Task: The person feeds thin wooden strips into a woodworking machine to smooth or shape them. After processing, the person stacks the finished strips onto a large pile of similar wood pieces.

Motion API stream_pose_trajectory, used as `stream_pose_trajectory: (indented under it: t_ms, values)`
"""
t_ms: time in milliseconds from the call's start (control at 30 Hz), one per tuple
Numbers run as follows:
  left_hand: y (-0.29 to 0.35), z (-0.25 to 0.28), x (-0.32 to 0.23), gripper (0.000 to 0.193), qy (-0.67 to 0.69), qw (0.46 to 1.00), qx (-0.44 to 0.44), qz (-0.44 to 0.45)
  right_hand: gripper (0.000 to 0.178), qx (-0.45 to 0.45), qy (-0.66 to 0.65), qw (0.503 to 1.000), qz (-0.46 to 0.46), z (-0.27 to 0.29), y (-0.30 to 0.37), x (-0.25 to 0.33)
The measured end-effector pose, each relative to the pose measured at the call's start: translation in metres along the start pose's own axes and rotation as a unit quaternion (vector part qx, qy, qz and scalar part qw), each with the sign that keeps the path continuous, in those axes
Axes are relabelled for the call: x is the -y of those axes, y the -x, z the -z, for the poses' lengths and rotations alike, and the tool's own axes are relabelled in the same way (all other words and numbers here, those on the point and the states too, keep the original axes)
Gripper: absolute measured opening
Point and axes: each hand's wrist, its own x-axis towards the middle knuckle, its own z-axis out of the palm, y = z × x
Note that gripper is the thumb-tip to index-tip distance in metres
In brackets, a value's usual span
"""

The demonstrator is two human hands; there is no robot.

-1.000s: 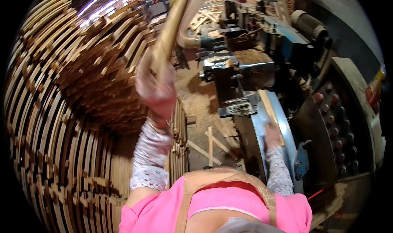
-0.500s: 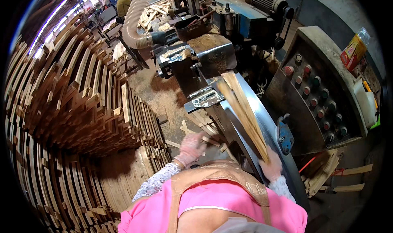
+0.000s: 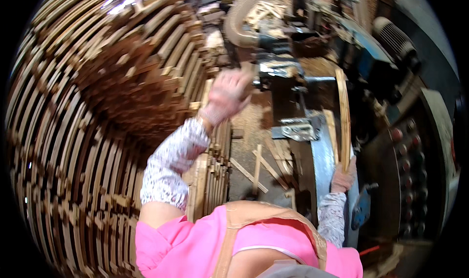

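My right hand [image 3: 343, 177], in a pale glove, is closed round the near end of a long wooden strip [image 3: 344, 117]. The strip's far end is lifted and points away from me, over the machine's metal table [image 3: 320, 163]. A second wooden strip [image 3: 331, 136] runs beside it, its near end reaching my right hand; whether I grip that one too cannot be seen. My left hand [image 3: 227, 95], gloved as well, is raised out in front beside the stacked wood. Motion smears its fingers, so whether it holds anything is unclear.
Tall stacks of wooden strips [image 3: 68, 146] fill the left side. A metal guide block [image 3: 299, 130] sits on the machine's edge, with a ribbed hose [image 3: 239, 21] beyond. Loose strips [image 3: 257, 168] lie on the floor. At right stands a control panel [image 3: 386, 180] with several buttons.
My left hand has swung up and forward from low in front of me. The held strip has come away from the guide block and lifted. The whole view has turned left.
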Motion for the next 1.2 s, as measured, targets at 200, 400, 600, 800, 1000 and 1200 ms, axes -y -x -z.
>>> stream_pose_trajectory:
  t_ms: [200, 400, 600, 800, 1000, 1200]
  values:
    - [-0.139, 0.138, 0.124, 0.049, -0.409, 0.895, 0.079, 0.156, 0.046, 0.083, 0.022, 0.994, 0.066, 0.022, 0.014, -0.006]
    - [-0.152, 0.213, 0.229, 0.050, -0.488, 0.749, 0.172, 0.414, 0.036, 0.135, 0.176, 0.966, 0.129, 0.184, 0.140, -0.059]
    - [-0.153, 0.236, 0.269, 0.035, -0.358, 0.818, 0.124, 0.433, 0.034, 0.109, 0.231, 0.953, 0.165, 0.200, 0.155, -0.070]
    - [-0.125, 0.296, 0.271, 0.031, -0.255, 0.844, 0.001, 0.473, 0.027, 0.108, 0.153, 0.966, 0.181, 0.100, 0.055, -0.009]
    - [-0.033, 0.337, 0.241, 0.018, -0.168, 0.907, -0.223, 0.315, 0.022, 0.119, 0.125, 0.962, 0.211, 0.005, -0.015, 0.021]
    - [-0.029, 0.153, 0.003, 0.012, 0.288, 0.826, -0.426, 0.230, 0.067, 0.378, -0.434, 0.817, 0.043, -0.032, -0.062, 0.190]
